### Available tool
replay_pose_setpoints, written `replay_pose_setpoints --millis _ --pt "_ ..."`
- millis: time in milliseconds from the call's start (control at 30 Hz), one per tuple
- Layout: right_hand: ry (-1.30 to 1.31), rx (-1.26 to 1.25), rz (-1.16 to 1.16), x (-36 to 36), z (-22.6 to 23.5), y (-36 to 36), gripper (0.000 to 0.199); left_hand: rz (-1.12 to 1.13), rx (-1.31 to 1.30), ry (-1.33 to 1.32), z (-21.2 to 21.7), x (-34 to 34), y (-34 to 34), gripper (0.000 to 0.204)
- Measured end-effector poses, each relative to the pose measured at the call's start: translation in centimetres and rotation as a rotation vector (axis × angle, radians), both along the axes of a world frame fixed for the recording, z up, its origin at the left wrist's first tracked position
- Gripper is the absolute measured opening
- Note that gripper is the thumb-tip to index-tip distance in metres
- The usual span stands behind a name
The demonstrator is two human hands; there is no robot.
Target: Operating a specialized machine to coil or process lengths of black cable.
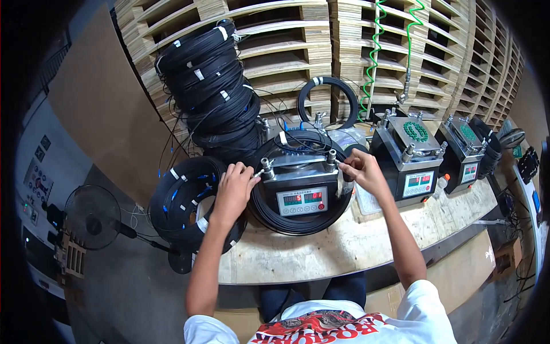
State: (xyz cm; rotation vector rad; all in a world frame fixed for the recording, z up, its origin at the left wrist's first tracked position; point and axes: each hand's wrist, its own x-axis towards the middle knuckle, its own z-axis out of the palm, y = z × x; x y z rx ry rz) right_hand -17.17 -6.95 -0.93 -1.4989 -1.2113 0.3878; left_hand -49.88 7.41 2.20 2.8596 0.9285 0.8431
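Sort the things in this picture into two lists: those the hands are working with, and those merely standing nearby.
In use:
left hand at the front machine's left knob
right hand at its right knob
front machine
black cable coil looped around that machine

Standing by:
stacked cable coils
coil at the bench's left end
two more machines
green spiral hose
fan
wooden pallets

Small black box machine (302,192) with metal top plate, two upright metal posts and a front panel of red and green digits above round buttons; standing upright on the pale wooden bench, at its near middle; ringed by a black cable coil (298,221) lying flat around its base, white tape band at the back; short white connector tip just beside the left post.
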Motion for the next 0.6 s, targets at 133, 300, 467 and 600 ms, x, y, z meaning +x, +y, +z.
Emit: replay_pose_setpoints --millis 133,300,467,600 --pt "-0.381 -0.37 0.255 3.5 5.6 0.6 0.033 -0.16 -0.377 0.394 4.6 -1.0 6.3 0.031" --pt "-0.242 -0.174 0.228 6.7 8.8 8.1 0.022 -0.135 -0.756 0.467 7.0 1.8 16.2 0.047" --pt "-0.256 -0.354 0.06 10.7 5.8 18.0 0.033 0.264 -1.04 -0.025 3.4 9.3 19.6 0.067" --pt "-0.364 -0.689 0.011 7.7 5.0 22.3 0.04 0.351 -1.26 -0.505 -0.8 10.9 22.2 0.055"
